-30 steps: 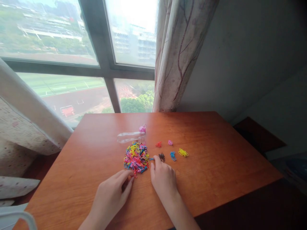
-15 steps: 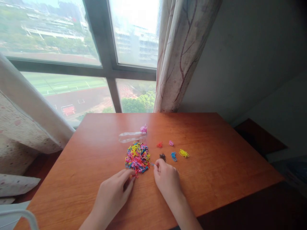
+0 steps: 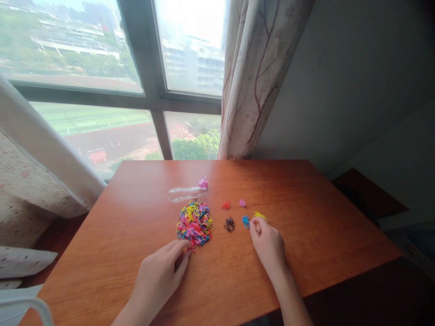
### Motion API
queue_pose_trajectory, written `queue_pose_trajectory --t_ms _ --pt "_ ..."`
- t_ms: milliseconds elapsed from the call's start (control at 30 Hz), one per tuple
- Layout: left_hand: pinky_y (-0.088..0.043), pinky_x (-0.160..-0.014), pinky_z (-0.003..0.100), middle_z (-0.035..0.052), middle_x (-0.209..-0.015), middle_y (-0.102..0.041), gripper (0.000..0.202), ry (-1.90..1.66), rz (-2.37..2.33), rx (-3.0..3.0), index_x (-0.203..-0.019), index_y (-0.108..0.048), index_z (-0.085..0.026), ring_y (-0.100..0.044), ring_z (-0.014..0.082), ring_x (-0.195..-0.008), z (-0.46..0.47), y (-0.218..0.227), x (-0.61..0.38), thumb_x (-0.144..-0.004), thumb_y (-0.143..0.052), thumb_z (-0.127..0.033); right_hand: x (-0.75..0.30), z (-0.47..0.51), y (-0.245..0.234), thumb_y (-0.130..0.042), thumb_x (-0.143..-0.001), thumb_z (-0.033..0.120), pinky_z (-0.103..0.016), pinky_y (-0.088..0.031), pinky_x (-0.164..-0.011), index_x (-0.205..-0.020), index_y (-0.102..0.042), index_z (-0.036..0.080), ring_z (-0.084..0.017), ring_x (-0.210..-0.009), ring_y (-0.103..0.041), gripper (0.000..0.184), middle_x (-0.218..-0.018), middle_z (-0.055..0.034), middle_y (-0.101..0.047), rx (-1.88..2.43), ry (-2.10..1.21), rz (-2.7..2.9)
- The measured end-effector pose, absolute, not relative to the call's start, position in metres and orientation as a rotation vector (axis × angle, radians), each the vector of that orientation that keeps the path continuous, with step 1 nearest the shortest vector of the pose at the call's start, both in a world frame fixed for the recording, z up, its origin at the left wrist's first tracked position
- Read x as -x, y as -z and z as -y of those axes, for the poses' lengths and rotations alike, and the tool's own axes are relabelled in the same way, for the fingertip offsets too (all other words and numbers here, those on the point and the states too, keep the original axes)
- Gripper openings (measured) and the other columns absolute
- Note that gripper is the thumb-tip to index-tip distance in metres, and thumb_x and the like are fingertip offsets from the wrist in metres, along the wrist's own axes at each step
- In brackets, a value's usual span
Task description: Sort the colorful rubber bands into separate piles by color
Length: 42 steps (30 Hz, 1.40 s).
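A heap of small multicoloured rubber bands lies on the wooden table. At its near edge is my left hand, thumb and fingertips closed around a red rubber band. Farther right, my right hand is pinched, its fingertips touching or just beside the small blue pile of bands. A blue band showed in that pinch a moment ago; the fingers now hide most of it. Behind the right hand, a yellow pile is partly covered. Black bands form a loose group between heap and right hand.
A small red pile and a pink one sit farther back. Beyond the heap lies a clear plastic container with a pink top. Window and curtain stand behind the table.
My right hand has moved right, from beside the heap to the blue pile, uncovering the black bands. My left hand has stayed at the heap's near edge.
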<state>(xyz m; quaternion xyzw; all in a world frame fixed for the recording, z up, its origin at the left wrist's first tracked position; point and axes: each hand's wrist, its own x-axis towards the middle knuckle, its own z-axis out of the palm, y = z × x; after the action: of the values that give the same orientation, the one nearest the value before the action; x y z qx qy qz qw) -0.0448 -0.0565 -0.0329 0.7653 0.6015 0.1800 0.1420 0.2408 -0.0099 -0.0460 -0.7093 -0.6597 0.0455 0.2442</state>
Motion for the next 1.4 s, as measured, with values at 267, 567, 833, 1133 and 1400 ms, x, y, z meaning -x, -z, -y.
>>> queue_pose_trajectory --t_ms 267,567,833,1133,1400 --pt "-0.049 -0.063 0.022 -0.0012 -0.090 -0.075 0.020 -0.570 -1.726 -2.181 -0.096 -0.066 -0.028 -0.071 0.0162 -0.076 0.056 0.030 0.044 -0.091 -0.046 -0.030 -0.237 0.014 0.047 -0.045 -0.092 0.031 -0.027 -0.026 -0.051 -0.085 -0.066 0.023 -0.016 -0.054 -0.059 0.023 -0.059 0.0006 -0.063 1.923 -0.135 1.787" --pt "-0.051 -0.064 0.022 0.0000 -0.084 -0.073 0.020 -0.676 -1.660 -2.147 -0.100 -0.064 -0.025 -0.068 0.0150 -0.068 0.056 0.034 0.050 -0.092 -0.046 -0.031 -0.203 0.029 0.043 -0.045 -0.094 0.025 -0.024 -0.030 -0.055 -0.085 -0.064 0.022 -0.014 -0.054 -0.057 0.021 -0.062 0.0007 -0.063 1.726 -0.316 1.874" --pt "-0.050 -0.066 0.024 -0.0002 -0.085 -0.071 0.018 -0.588 -1.643 -2.130 -0.092 -0.063 -0.025 -0.067 0.0155 -0.072 0.056 0.030 0.050 -0.092 -0.046 -0.030 -0.172 0.044 0.043 -0.048 -0.092 0.016 -0.025 -0.026 -0.057 -0.081 -0.061 0.022 -0.013 -0.058 -0.058 0.017 -0.065 0.0018 -0.063 1.655 -0.344 2.015" --pt "-0.048 -0.063 0.022 -0.0020 -0.078 -0.069 0.014 -0.636 -1.603 -2.065 -0.089 -0.063 -0.023 -0.064 0.0134 -0.065 0.055 0.033 0.053 -0.090 -0.050 -0.028 -0.170 0.047 0.045 -0.049 -0.090 0.014 -0.027 -0.025 -0.060 -0.078 -0.059 0.022 -0.013 -0.063 -0.057 0.017 -0.067 0.0024 -0.062 1.618 -0.312 2.033" --pt "-0.042 -0.056 0.020 -0.0030 -0.070 -0.064 0.015 -0.694 -1.550 -2.203 -0.091 -0.062 -0.022 -0.056 0.0113 -0.057 0.027 0.003 0.038 -0.091 -0.048 -0.025 -0.170 0.049 0.048 -0.050 -0.090 0.014 -0.028 -0.025 -0.061 -0.078 -0.058 0.022 -0.013 -0.064 -0.056 0.017 -0.068 0.0027 -0.062 1.591 -0.320 2.031"
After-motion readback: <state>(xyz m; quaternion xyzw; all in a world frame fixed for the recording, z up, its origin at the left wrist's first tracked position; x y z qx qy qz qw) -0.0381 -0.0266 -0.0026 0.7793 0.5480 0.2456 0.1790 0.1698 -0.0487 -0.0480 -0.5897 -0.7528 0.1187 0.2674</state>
